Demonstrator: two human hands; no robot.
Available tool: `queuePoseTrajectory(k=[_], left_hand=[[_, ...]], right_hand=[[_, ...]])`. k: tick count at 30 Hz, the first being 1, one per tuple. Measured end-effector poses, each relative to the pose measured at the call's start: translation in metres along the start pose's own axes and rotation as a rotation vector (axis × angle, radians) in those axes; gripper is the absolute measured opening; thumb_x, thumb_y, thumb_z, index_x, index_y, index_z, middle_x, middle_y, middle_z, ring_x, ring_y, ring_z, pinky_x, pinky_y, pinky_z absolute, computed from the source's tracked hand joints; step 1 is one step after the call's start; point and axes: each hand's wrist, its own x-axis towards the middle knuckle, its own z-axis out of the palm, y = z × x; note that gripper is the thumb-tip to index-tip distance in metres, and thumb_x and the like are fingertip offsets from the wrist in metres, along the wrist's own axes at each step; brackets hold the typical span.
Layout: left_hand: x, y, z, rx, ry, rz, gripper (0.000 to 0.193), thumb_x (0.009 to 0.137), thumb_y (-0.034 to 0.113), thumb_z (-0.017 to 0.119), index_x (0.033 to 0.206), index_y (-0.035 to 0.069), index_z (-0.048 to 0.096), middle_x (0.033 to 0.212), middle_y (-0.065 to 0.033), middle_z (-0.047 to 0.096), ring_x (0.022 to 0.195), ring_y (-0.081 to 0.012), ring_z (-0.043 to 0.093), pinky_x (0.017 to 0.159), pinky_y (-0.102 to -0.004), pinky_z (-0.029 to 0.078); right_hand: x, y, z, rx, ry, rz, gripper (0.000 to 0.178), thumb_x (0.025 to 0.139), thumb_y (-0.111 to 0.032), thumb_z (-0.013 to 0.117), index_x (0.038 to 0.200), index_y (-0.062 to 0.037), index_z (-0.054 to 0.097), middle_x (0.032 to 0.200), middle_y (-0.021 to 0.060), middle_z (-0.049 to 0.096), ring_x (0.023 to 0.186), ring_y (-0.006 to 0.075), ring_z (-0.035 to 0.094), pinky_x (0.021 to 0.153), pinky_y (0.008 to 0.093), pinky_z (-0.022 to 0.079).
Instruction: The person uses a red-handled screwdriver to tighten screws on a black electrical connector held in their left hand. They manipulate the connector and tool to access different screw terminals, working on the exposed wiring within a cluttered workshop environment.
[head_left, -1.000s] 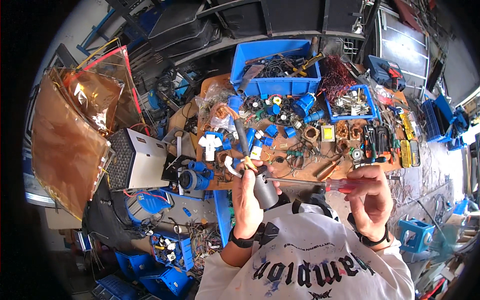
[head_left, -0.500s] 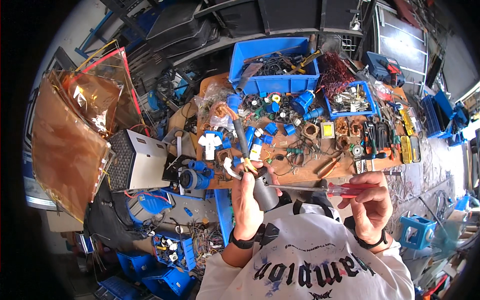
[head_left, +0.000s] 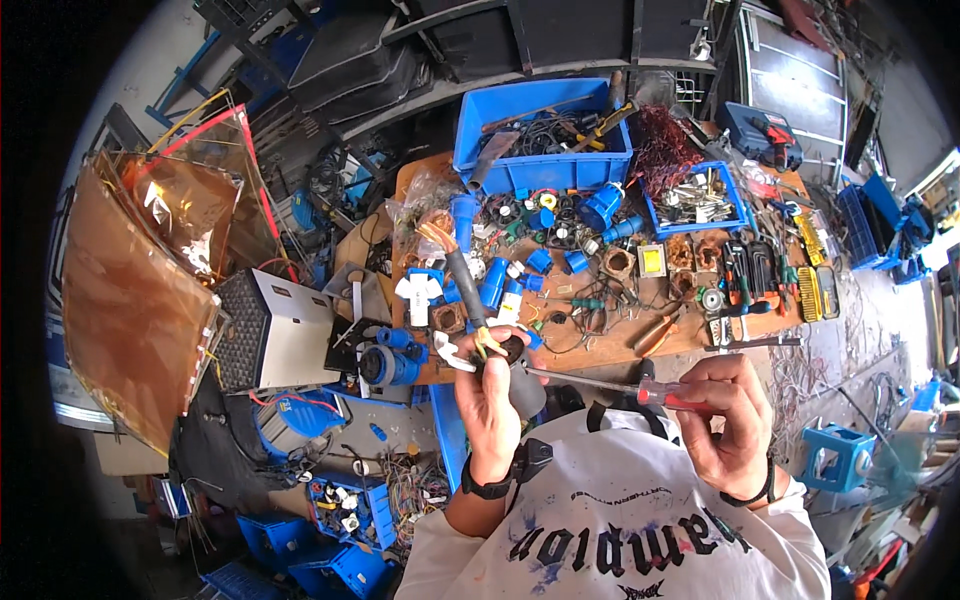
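My left hand [head_left: 492,400] grips a dark plug-like part [head_left: 522,378] from which a thick grey cable [head_left: 462,275] rises to frayed copper wire ends at the top. My right hand [head_left: 728,412] holds a red-handled screwdriver [head_left: 668,393]. Its thin metal shaft [head_left: 575,378] runs leftward and its tip touches the part in my left hand. Both hands are held in front of my chest, over the near edge of the wooden workbench [head_left: 610,345].
The bench carries blue plug parts [head_left: 603,207], small fans, copper coils [head_left: 690,250] and pliers [head_left: 745,268]. Behind stand a large blue bin [head_left: 545,140] with tools and a smaller blue tray [head_left: 695,200]. A white metal box [head_left: 275,330] and amber sheets [head_left: 140,280] are at left.
My right hand has shifted the screwdriver left, so its tip now meets the part in my left hand. The left hand has stayed nearly still.
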Motion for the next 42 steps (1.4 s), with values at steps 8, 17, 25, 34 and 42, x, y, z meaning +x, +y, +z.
queuePoseTrajectory(k=[8, 17, 25, 34, 42], left_hand=[[0.004, -0.001, -0.004, 0.229, 0.033, 0.126, 0.035, 0.098, 0.037, 0.047, 0.112, 0.005, 0.046, 0.102, -0.0123, 0.057, 0.074, -0.0172, 0.059, 0.06, -0.0295, 0.052], [0.01, -0.002, -0.011, 0.271, 0.018, 0.144, 0.034, 0.098, 0.036, 0.048, 0.112, 0.005, 0.046, 0.102, -0.0123, 0.057, 0.074, -0.0162, 0.058, 0.06, -0.029, 0.052], [0.008, -0.004, -0.015, 0.101, 0.025, -0.001, 0.033, 0.097, 0.032, 0.052, 0.113, 0.004, 0.046, 0.102, -0.0122, 0.056, 0.074, -0.0164, 0.058, 0.06, -0.03, 0.051], [0.011, -0.004, -0.017, 0.255, 0.016, 0.123, 0.031, 0.099, 0.033, 0.046, 0.112, 0.004, 0.046, 0.102, -0.0133, 0.057, 0.073, -0.0164, 0.058, 0.059, -0.029, 0.052], [0.009, -0.008, -0.025, 0.343, -0.047, 0.194, 0.035, 0.096, 0.035, 0.053, 0.112, 0.004, 0.046, 0.102, -0.0136, 0.056, 0.074, -0.0174, 0.058, 0.063, -0.0302, 0.049]], right_hand=[[0.014, -0.012, -0.006, -0.101, -0.163, 0.058, 0.028, 0.076, 0.004, 0.067, 0.103, -0.0014, 0.061, 0.096, 0.0143, 0.06, 0.073, 0.0273, 0.064, 0.057, 0.0334, 0.052], [0.022, -0.003, -0.001, -0.061, -0.221, 0.052, 0.036, 0.073, 0.003, 0.07, 0.108, -0.0029, 0.062, 0.08, 0.0114, 0.06, 0.065, 0.025, 0.063, 0.055, 0.0323, 0.05], [0.02, 0.003, 0.0, -0.221, -0.264, -0.15, 0.04, 0.078, -0.001, 0.069, 0.116, -0.011, 0.061, 0.089, 0.0066, 0.056, 0.067, 0.0211, 0.063, 0.053, 0.0315, 0.055], [0.025, -0.003, -0.004, -0.019, -0.339, 0.212, 0.029, 0.085, -0.016, 0.067, 0.11, -0.0012, 0.061, 0.089, 0.0131, 0.063, 0.073, 0.0306, 0.066, 0.063, 0.0369, 0.054], [0.02, 0.007, -0.007, 0.234, -0.554, 0.462, 0.03, 0.088, -0.016, 0.063, 0.114, -0.0022, 0.061, 0.084, 0.0153, 0.068, 0.074, 0.0215, 0.068, 0.066, 0.0322, 0.052]])
